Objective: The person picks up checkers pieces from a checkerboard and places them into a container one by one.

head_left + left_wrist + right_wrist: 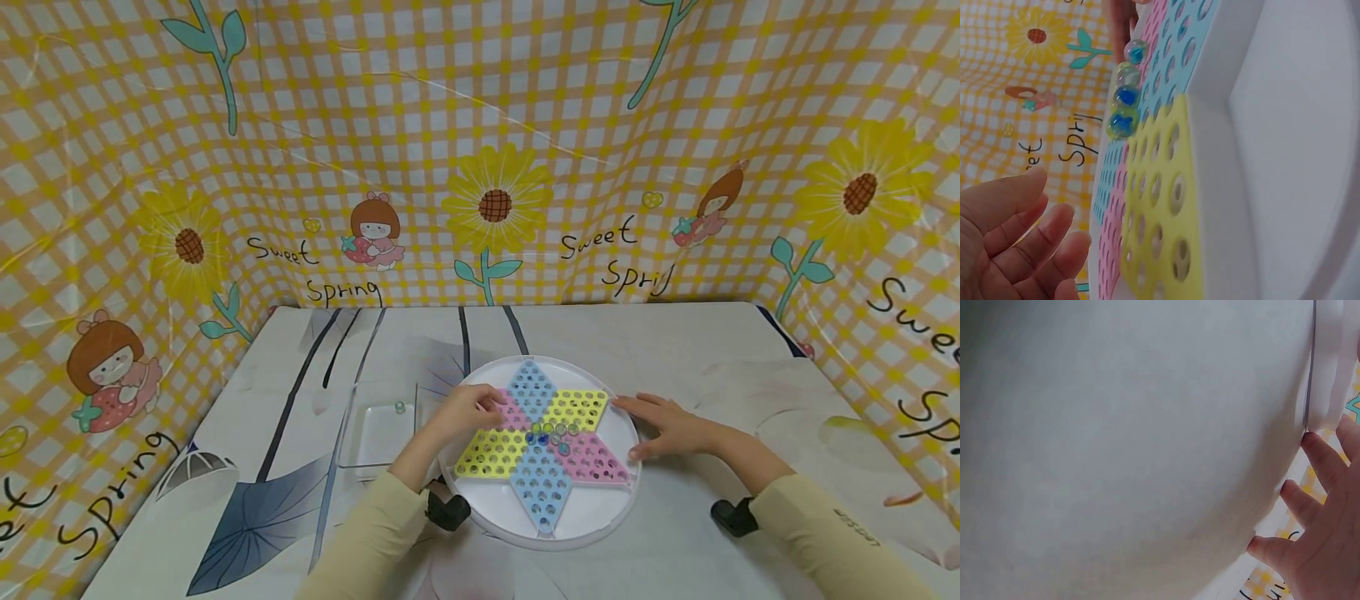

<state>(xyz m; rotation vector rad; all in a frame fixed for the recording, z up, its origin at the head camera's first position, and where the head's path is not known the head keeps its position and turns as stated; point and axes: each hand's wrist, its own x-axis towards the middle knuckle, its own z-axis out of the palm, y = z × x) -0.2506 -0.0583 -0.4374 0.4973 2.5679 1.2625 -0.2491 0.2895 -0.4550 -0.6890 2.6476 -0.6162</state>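
A round white tray [600, 517] holds a star-shaped peg board [577, 410] with blue, yellow and pink points. Several glass marbles [551, 433] sit in the holes at its centre; in the left wrist view these marbles [1124, 94] are clear with blue cores. My left hand [468, 408] hovers over the board's left pink point, and in its wrist view my left hand [1022, 244] has relaxed fingers and holds nothing. With straight fingers, my right hand [663, 425] lies flat against the tray's right rim. In the right wrist view my right hand [1322, 544] is spread beside the tray rim [1329, 362].
A clear plastic box [375, 433] stands just left of the tray with a single marble [400, 407] in it. The table [750, 392] has a pale printed cover. Yellow checked cloth walls [480, 125] close in the back and both sides.
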